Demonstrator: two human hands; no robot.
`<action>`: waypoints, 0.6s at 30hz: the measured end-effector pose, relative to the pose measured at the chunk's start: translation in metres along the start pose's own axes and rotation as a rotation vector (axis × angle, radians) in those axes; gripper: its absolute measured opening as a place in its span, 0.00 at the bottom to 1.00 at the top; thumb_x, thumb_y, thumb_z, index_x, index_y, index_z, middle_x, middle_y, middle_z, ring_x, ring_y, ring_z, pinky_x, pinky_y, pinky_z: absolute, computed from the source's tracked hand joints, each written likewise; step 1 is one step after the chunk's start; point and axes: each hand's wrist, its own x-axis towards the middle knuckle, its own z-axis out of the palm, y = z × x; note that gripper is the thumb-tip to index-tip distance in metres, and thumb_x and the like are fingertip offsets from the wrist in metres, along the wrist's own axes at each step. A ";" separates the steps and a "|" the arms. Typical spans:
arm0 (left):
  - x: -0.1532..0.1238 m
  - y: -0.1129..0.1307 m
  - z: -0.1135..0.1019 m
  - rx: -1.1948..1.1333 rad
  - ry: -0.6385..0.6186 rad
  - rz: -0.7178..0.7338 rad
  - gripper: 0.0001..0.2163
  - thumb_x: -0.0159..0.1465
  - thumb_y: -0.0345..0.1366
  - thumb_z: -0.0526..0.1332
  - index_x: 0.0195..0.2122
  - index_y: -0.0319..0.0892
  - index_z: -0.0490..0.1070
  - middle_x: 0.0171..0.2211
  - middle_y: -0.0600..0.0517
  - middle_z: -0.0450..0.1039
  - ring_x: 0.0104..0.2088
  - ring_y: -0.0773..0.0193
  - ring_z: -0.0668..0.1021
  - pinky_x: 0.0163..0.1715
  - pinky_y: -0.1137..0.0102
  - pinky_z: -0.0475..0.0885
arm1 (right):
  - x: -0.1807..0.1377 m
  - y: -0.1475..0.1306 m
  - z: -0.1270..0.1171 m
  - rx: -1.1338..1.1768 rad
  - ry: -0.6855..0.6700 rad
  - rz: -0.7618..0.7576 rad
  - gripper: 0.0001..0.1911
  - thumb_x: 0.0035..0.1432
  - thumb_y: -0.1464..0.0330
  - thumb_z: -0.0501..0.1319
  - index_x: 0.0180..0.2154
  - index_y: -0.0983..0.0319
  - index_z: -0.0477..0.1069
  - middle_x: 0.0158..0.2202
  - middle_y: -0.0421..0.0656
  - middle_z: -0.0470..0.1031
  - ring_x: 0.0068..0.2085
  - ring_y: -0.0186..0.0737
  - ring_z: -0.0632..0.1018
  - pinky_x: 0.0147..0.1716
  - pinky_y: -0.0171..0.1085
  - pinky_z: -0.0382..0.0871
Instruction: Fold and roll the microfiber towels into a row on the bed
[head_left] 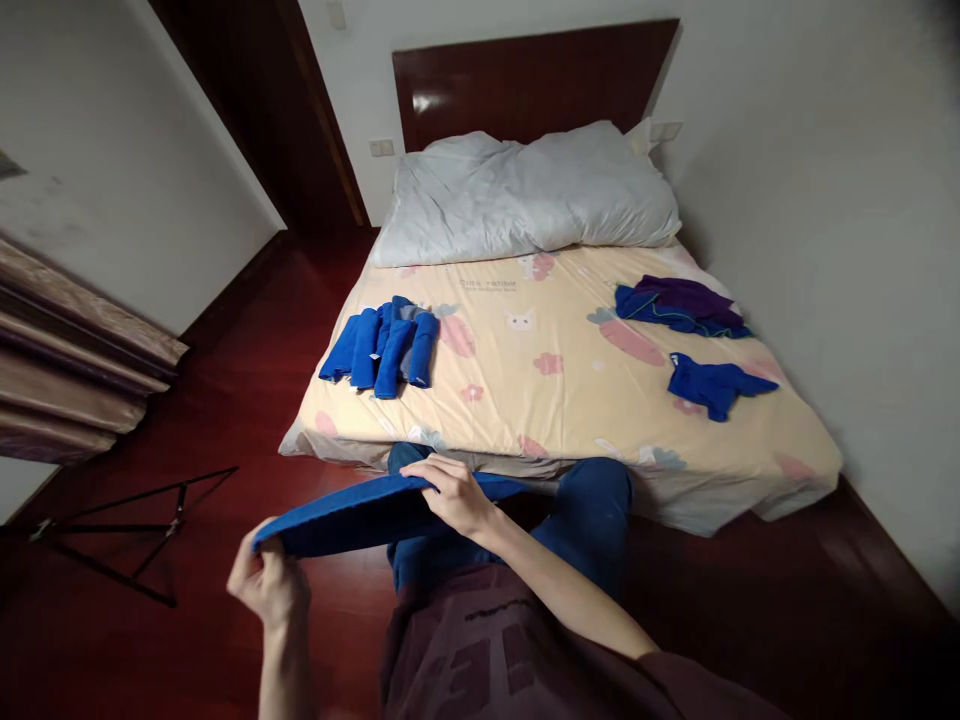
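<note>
Toward seven o'clock, a blue cloth (pixel 349 522) is held: its near end is pinched by the left hand (pixel 268 585), its upper edge clasped, well apart, by the right hand (pixel 454 495). On the bed (pixel 502 370), a crumpled garment (pixel 712 383) is laid at three o'clock, blue rolls (pixel 388 365) at nine, a purple cloth (pixel 694 300) at two, a white quilt (pixel 525 200) at twelve.

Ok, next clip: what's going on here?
A person at the foot of a bed is holding a blue cloth up by its edge, the left hand at one end and the right hand farther along. Several blue rolled bundles lie together on the bed's left side. On its right side are a purple-and-blue heap and a smaller blue piece, both loose.
</note>
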 end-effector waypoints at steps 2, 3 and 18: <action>0.013 0.013 0.002 -0.039 0.102 0.064 0.22 0.54 0.58 0.68 0.30 0.42 0.69 0.24 0.56 0.67 0.24 0.67 0.67 0.24 0.70 0.65 | 0.000 0.002 0.000 0.046 0.042 0.089 0.18 0.60 0.78 0.56 0.43 0.55 0.81 0.43 0.42 0.83 0.47 0.43 0.83 0.53 0.43 0.76; 0.019 0.017 0.002 -0.048 0.120 0.081 0.23 0.53 0.58 0.68 0.28 0.42 0.67 0.23 0.57 0.65 0.24 0.67 0.66 0.24 0.69 0.65 | 0.000 0.004 -0.001 0.079 0.060 0.147 0.15 0.61 0.76 0.58 0.41 0.56 0.81 0.41 0.42 0.84 0.45 0.43 0.83 0.52 0.43 0.76; 0.022 0.060 0.005 0.406 -0.941 0.352 0.29 0.63 0.55 0.64 0.63 0.50 0.69 0.60 0.47 0.73 0.59 0.48 0.76 0.53 0.58 0.77 | 0.020 -0.032 -0.002 0.703 0.018 0.275 0.15 0.46 0.75 0.65 0.39 0.59 0.73 0.32 0.38 0.79 0.34 0.37 0.81 0.39 0.37 0.76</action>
